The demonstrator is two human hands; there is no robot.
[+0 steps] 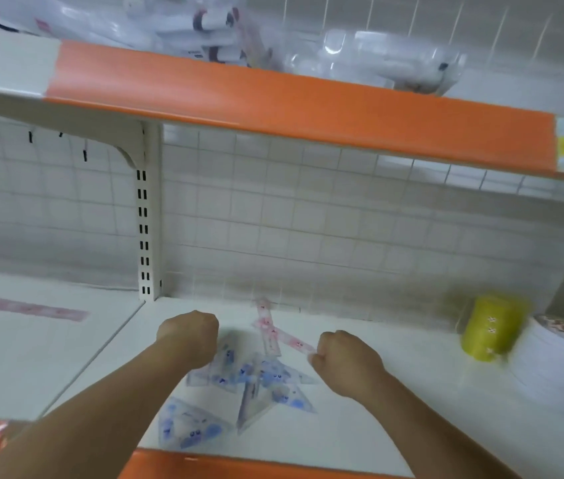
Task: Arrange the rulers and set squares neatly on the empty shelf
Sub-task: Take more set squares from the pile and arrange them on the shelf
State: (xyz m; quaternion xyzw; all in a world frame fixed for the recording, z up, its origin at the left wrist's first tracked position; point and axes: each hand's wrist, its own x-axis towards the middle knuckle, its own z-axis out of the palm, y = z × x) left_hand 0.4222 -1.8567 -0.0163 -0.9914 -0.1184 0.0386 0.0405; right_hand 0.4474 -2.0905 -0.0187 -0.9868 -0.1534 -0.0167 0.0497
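Several clear set squares with blue print (260, 378) lie scattered and overlapping on the white shelf (394, 409); one more blue set square (189, 426) lies near the front edge. Two pink rulers (268, 326) lie crossed behind them. My right hand (346, 363) is curled and pinches the near end of one pink ruler. My left hand (187, 335) is curled into a fist above the left edge of the pile; whether it holds a set square is hidden. The picture is blurred.
Another pink ruler (30, 310) lies on the neighbouring shelf to the left. A yellow cylinder (488, 328) and a white roll (557, 361) stand at the right. An orange-edged shelf (273, 98) with plastic-wrapped goods hangs overhead. A slotted upright (144, 229) divides the bays.
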